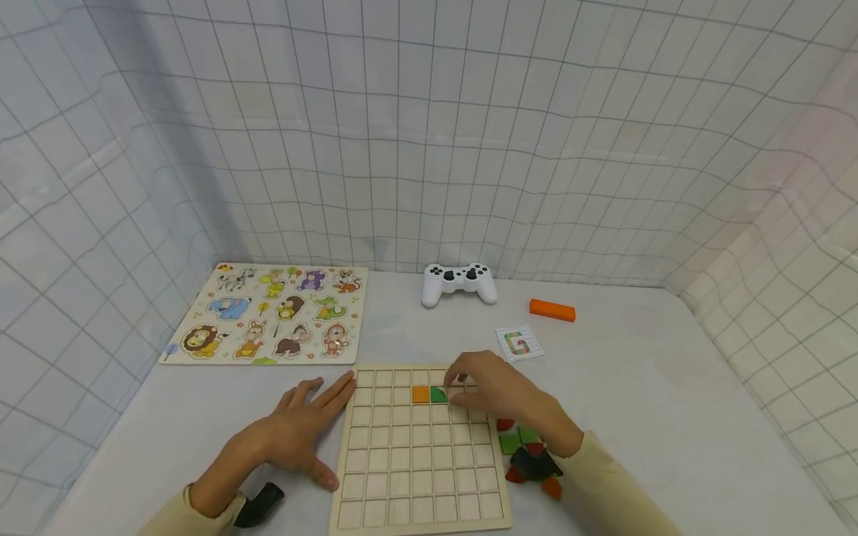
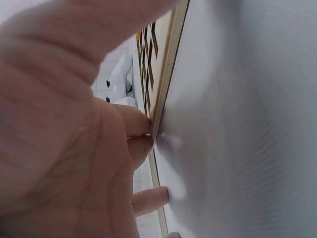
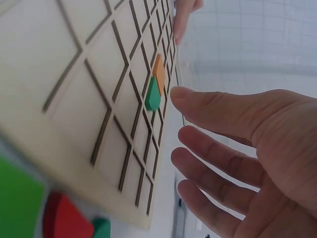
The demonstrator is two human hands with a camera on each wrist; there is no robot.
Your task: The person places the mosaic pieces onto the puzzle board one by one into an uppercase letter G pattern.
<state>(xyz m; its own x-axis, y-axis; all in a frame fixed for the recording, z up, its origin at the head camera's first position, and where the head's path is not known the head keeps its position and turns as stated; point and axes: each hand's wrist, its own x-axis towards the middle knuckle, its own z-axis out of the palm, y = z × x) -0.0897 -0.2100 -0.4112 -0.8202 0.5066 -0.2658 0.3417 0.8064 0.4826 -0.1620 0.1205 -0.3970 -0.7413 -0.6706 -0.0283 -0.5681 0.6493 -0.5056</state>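
A wooden grid board (image 1: 410, 450) lies flat before me, divided into square cells. In its second row from the far edge sit an orange square tile (image 1: 420, 394) and, right beside it, a green quarter-round tile (image 1: 438, 395). My right hand (image 1: 496, 387) hovers over the board's far right part, fingers relaxed and apart from the green tile; the right wrist view shows nothing in its grasp. Along the board's left edge, my left hand (image 1: 300, 428) rests with fingers spread, fingertips and thumb right at the rim.
Loose red, green and orange tiles (image 1: 510, 444) lie right of the board, partly under the right forearm. A pattern card (image 1: 519, 342), an orange bar (image 1: 553, 310), a white game controller (image 1: 459, 284) and an animal puzzle board (image 1: 268, 316) lie farther back. Grid-patterned sheets enclose the table.
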